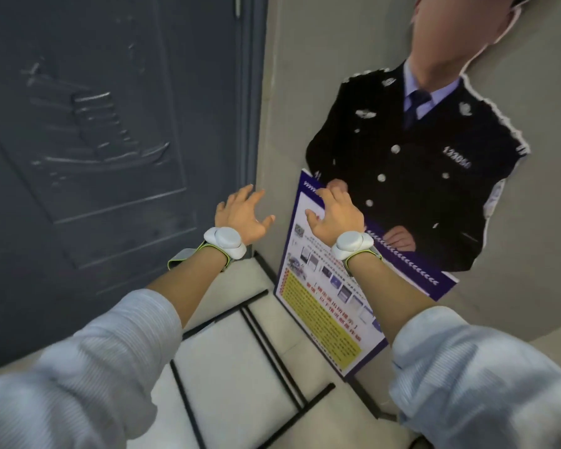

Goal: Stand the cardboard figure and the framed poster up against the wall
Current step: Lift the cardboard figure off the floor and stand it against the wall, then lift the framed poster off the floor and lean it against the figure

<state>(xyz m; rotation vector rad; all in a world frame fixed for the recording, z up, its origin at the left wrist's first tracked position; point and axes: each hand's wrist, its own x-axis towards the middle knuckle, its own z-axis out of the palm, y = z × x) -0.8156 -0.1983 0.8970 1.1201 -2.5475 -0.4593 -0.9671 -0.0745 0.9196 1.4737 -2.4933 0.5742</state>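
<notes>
The cardboard figure (412, 176), a cut-out in a dark police uniform, stands upright against the beige wall (305, 76) on the right. The printed figure holds a blue-bordered poster (324, 306) with photos and a yellow text block, which slants down toward the floor. My right hand (334, 212) rests on the poster's upper left corner, fingers curled over its top edge. My left hand (243, 215) hovers open with fingers spread, just left of the poster, near the door frame, touching nothing.
A dark grey embossed metal door (94, 140) fills the left side. On the pale tiled floor lies a thin black metal frame (259, 338) of crossed bars, below my arms and beside the poster's lower edge.
</notes>
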